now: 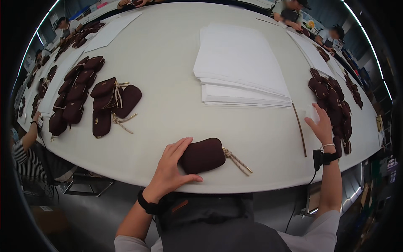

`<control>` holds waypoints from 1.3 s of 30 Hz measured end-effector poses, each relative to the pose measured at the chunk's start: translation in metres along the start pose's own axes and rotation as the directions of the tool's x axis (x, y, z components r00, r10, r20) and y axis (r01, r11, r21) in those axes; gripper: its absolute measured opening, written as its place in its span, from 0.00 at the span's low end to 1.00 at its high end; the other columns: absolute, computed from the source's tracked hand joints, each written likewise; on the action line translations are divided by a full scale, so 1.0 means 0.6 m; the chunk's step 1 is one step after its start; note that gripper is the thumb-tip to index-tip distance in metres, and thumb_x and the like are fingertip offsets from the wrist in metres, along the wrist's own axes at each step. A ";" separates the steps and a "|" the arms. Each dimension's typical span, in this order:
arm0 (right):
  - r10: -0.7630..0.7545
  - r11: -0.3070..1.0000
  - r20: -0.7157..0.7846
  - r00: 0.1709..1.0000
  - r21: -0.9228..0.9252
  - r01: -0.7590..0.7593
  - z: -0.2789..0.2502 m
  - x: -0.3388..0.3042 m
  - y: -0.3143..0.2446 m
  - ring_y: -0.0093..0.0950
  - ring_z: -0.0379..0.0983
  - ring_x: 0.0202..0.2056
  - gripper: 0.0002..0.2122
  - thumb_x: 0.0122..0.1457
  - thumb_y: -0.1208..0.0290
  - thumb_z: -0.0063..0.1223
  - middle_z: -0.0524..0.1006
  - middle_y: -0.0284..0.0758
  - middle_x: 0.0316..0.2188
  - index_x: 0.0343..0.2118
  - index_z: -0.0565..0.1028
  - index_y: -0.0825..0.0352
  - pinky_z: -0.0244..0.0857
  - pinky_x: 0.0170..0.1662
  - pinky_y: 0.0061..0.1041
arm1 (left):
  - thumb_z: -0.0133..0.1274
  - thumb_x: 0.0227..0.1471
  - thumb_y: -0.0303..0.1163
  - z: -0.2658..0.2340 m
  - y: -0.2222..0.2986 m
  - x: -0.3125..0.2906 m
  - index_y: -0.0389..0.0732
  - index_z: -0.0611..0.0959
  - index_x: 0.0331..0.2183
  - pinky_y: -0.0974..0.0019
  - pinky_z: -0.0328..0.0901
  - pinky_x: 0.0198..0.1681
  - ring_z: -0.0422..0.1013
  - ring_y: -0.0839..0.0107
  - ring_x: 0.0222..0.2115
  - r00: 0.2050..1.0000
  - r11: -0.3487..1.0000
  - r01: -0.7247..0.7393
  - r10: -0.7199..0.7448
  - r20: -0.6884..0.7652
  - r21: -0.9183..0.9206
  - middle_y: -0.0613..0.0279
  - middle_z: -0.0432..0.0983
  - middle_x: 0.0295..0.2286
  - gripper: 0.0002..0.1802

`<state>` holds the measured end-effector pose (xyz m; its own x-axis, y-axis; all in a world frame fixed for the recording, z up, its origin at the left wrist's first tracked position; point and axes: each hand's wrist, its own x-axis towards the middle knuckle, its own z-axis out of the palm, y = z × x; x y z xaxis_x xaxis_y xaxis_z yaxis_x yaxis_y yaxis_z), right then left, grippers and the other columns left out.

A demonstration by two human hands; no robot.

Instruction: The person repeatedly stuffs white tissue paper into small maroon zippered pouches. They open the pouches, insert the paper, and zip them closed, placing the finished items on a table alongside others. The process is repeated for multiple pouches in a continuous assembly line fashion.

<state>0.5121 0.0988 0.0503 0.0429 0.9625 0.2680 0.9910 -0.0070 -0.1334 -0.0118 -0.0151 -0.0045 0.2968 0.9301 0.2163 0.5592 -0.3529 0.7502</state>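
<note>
Left hand (170, 168) cupped loosely around the near left end of a dark maroon pouch (203, 155), fingers spread, pinning it flat on the white surface (168, 63) at the near edge, cord tassel (237, 161) trailing right. Right hand (321, 125) stretched far right, fingers released, over a small clear wrapper beside the heap of pouches (333, 103). Stacked white sheets (241, 67) beyond.

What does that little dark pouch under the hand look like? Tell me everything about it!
The pouch is dark maroon, a rounded rectangle that looks like soft fabric. It lies flat near the table's front edge. A twisted beige cord with gold-coloured tips trails from its right end. The left hand rests on its left end, fingers on the top edge, thumb along the lower edge. Whether it is zipped shut cannot be seen.
</note>
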 end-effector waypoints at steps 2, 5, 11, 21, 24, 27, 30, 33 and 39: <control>-0.210 0.968 -0.085 0.974 0.121 0.219 -0.014 -0.017 -0.099 0.48 0.68 0.52 0.34 0.48 0.55 0.66 0.70 0.48 0.54 0.61 0.70 0.55 0.62 0.57 0.41 | 0.78 0.27 0.44 -0.003 -0.004 -0.013 0.37 0.66 0.62 0.55 0.61 0.60 0.64 0.52 0.55 1.000 1.000 0.017 -0.017 -0.016 -0.006 0.50 0.68 0.56 0.62; -0.382 0.887 -0.105 0.918 0.237 0.397 -0.057 -0.085 -0.276 0.49 0.67 0.52 0.35 0.46 0.59 0.69 0.68 0.51 0.57 0.60 0.71 0.58 0.62 0.56 0.40 | 0.78 0.27 0.43 0.000 -0.005 -0.013 0.37 0.66 0.61 0.55 0.61 0.59 0.65 0.52 0.55 0.998 0.999 0.005 -0.007 -0.057 -0.045 0.50 0.69 0.55 0.60; -0.578 0.696 -0.079 0.812 0.471 0.541 -0.089 -0.141 -0.474 0.48 0.68 0.48 0.37 0.42 0.60 0.72 0.68 0.51 0.57 0.59 0.72 0.64 0.65 0.52 0.40 | 0.79 0.26 0.40 0.004 -0.021 -0.012 0.37 0.70 0.58 0.56 0.64 0.57 0.66 0.53 0.54 0.996 0.992 0.027 -0.037 -0.077 -0.126 0.52 0.71 0.52 0.56; -0.629 0.773 0.172 0.758 0.244 0.586 0.036 -0.178 -0.565 0.51 0.63 0.51 0.36 0.51 0.56 0.64 0.61 0.52 0.60 0.64 0.66 0.56 0.63 0.53 0.42 | 0.73 0.27 0.29 0.012 -0.041 -0.003 0.30 0.72 0.51 0.51 0.63 0.54 0.63 0.46 0.51 0.980 0.995 -0.094 0.088 -0.178 -0.026 0.49 0.69 0.48 0.46; -0.636 0.754 0.180 0.750 0.353 0.554 0.018 -0.156 -0.564 0.50 0.64 0.50 0.35 0.53 0.55 0.64 0.64 0.51 0.59 0.63 0.66 0.59 0.63 0.53 0.42 | 0.74 0.27 0.30 0.011 -0.045 -0.008 0.31 0.73 0.51 0.50 0.63 0.53 0.63 0.46 0.50 0.977 0.995 -0.095 0.087 -0.196 -0.030 0.49 0.69 0.48 0.46; -0.666 0.710 0.085 0.741 0.374 0.596 -0.066 -0.129 -0.568 0.48 0.63 0.57 0.38 0.52 0.53 0.65 0.62 0.51 0.61 0.63 0.65 0.67 0.60 0.59 0.40 | 0.75 0.27 0.33 0.001 -0.047 -0.013 0.33 0.73 0.53 0.51 0.64 0.53 0.64 0.48 0.49 0.971 0.993 -0.110 0.101 -0.217 -0.030 0.51 0.70 0.47 0.48; -0.493 0.655 -0.261 0.830 0.516 0.552 -0.054 -0.149 -0.565 0.50 0.58 0.62 0.40 0.52 0.51 0.65 0.61 0.53 0.62 0.64 0.64 0.68 0.55 0.62 0.45 | 0.75 0.27 0.34 0.007 -0.052 -0.013 0.35 0.73 0.55 0.52 0.64 0.52 0.64 0.49 0.49 0.976 0.995 -0.093 0.084 -0.201 -0.038 0.52 0.70 0.48 0.50; -0.581 0.814 0.172 0.796 0.107 0.571 0.035 -0.195 -0.543 0.55 0.58 0.59 0.36 0.53 0.52 0.64 0.60 0.55 0.61 0.65 0.66 0.57 0.58 0.60 0.47 | 0.74 0.30 0.33 0.013 -0.044 -0.006 0.35 0.72 0.56 0.51 0.64 0.53 0.64 0.49 0.50 0.977 0.991 -0.120 0.108 -0.186 -0.051 0.50 0.69 0.49 0.49; -0.628 0.740 0.043 0.777 0.341 0.580 -0.029 -0.132 -0.539 0.43 0.53 0.68 0.38 0.55 0.60 0.61 0.59 0.50 0.66 0.66 0.60 0.71 0.46 0.68 0.41 | 0.75 0.28 0.33 0.004 -0.053 -0.014 0.37 0.72 0.58 0.53 0.63 0.55 0.65 0.49 0.51 0.979 0.998 -0.068 0.069 -0.190 0.008 0.51 0.71 0.50 0.52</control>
<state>0.1906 0.0202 0.0885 -0.5947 0.7639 0.2506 0.7154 0.6451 -0.2686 -0.0301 -0.0118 -0.0314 0.1823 0.9060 0.3820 0.5440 -0.4166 0.7284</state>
